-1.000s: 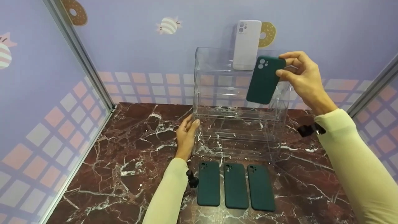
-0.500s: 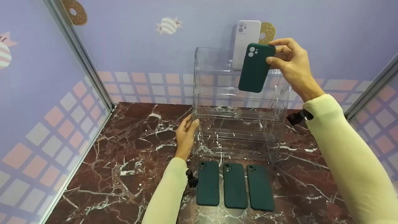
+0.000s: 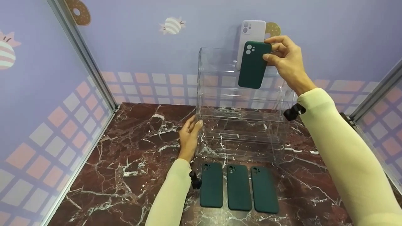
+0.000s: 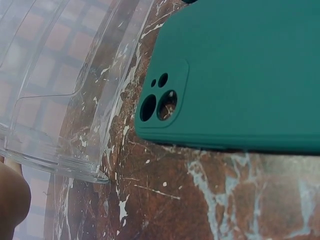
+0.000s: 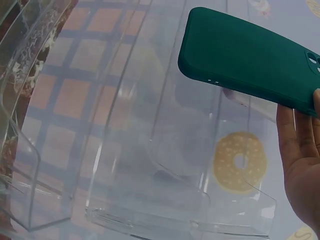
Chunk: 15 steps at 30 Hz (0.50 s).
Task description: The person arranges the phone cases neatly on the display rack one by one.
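My right hand [image 3: 287, 64] pinches a dark green phone case [image 3: 253, 67] by its upper right edge, thumb in front and fingers behind. The case hangs slightly tilted over the top tier of a clear acrylic stepped rack [image 3: 220, 116], overlapping a pale lilac phone case [image 3: 252, 31] standing there. In the right wrist view the green case [image 5: 235, 55] shows its lower end above the clear tiers. My left hand [image 3: 189, 138] rests against the rack's left side with relaxed fingers. Three more green cases, left [image 3: 211, 185], middle [image 3: 239, 187] and right [image 3: 264, 190], lie in a row before the rack.
The dark red marbled tabletop [image 3: 141, 157] runs back to a lilac wall [image 3: 141, 47] with printed sweets and checks. Metal-edged side panels [image 3: 84, 59] close in the left and right. A small black wrist camera [image 3: 294, 112] sits on the right sleeve.
My right hand has carried the green phone case up and to the left, so it covers more of the lilac case. The left hand and the three cases on the table stay put.
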### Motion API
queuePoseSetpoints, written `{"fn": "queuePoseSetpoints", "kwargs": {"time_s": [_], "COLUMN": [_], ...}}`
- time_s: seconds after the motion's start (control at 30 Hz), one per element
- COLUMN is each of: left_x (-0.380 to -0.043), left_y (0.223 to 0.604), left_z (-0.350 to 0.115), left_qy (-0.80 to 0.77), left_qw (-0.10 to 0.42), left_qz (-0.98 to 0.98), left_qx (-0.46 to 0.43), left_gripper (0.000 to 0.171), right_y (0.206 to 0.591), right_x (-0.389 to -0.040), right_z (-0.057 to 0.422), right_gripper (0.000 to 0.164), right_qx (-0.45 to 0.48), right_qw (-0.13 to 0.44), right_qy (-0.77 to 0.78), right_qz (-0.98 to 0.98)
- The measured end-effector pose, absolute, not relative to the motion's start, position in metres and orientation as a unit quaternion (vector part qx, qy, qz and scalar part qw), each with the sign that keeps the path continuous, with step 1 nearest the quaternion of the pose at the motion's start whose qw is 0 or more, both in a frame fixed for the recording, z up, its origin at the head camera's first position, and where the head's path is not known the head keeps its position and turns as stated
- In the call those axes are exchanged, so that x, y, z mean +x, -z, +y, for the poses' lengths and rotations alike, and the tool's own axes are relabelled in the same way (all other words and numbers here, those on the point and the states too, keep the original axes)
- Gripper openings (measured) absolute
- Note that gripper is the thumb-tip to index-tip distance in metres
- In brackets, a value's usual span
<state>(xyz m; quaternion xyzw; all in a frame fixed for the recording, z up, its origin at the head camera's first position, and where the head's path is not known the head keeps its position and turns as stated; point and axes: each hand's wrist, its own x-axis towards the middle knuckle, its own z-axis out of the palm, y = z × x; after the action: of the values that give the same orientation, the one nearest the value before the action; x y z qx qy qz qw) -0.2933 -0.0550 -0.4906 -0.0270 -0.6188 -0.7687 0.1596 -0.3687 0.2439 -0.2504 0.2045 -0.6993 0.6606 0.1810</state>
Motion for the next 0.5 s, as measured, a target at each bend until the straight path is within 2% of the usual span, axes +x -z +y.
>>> {"fn": "queuePoseSetpoints", "kwargs": {"time_s": [0.5], "left_x": [-0.292], "left_y": [0.493], "left_z": [-0.052], "left_qy": [0.763], "left_qw": [0.156], "left_qz": [-0.626], "left_qx": [-0.024], "left_gripper": [0.049], "right_y": [0.266], "right_x": [-0.378], "right_z": [0.245], "right_gripper": [0.038], "right_qx": [0.17], "right_qw": [0.148], "right_qy": [-0.643], "right_qz": [-0.732]}}
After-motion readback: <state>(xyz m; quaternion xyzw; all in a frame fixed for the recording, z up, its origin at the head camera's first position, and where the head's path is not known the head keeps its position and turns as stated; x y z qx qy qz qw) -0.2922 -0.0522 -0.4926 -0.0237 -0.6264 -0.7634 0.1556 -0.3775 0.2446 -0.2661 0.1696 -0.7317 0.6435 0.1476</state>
